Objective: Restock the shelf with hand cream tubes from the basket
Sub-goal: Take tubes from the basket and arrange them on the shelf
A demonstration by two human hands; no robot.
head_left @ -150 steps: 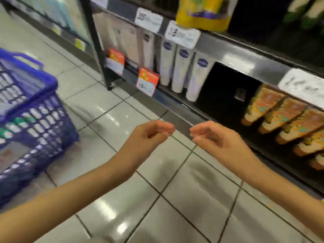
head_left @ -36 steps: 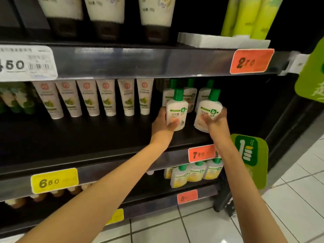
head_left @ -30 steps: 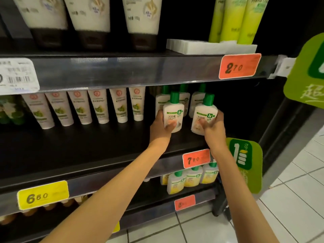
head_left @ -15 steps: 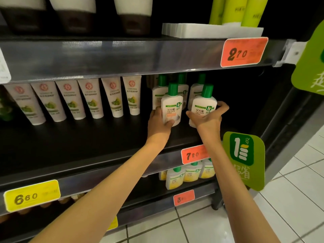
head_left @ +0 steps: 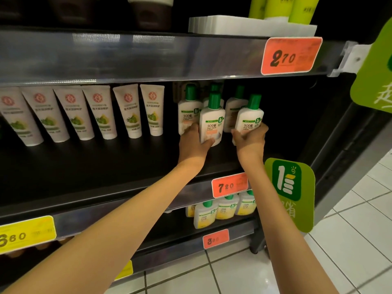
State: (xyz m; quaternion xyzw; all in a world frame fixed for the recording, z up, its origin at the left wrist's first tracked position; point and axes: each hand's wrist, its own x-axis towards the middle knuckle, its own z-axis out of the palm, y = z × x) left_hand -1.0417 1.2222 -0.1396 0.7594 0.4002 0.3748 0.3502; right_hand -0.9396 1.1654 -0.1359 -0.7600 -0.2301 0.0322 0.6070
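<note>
The middle shelf (head_left: 95, 166) fills the centre of the frame as a dark, deep board. Its front half lies bare from the left edge across to the hands, so there is open room toward the viewer and toward the lower left. The metal rail of the upper shelf (head_left: 148, 58) runs above it and limits how high anything can be lifted; the headroom looks modest over the green caps. A row of white tubes (head_left: 99, 111) stands along the back at centre left, leaning slightly, and a back row of bottles (head_left: 187, 111) stands just behind the hands at centre right. In front of that row are the two items being placed, both upright with their long axes vertical and caps up. The left bottle (head_left: 212, 122) is grasped low on its body by the left hand (head_left: 194, 143), fingers wrapped round its base. The right bottle (head_left: 249, 117) is clasped the same way by the right hand (head_left: 250, 141). Each bottle sits directly above and ahead of its own grip, just beside the back row and perhaps touching it. The gap between the pair is narrow, and dark empty shelf lies to the right. Setting them down seems to need only a short drop and a straight pull back. The basket is out of frame.
</note>
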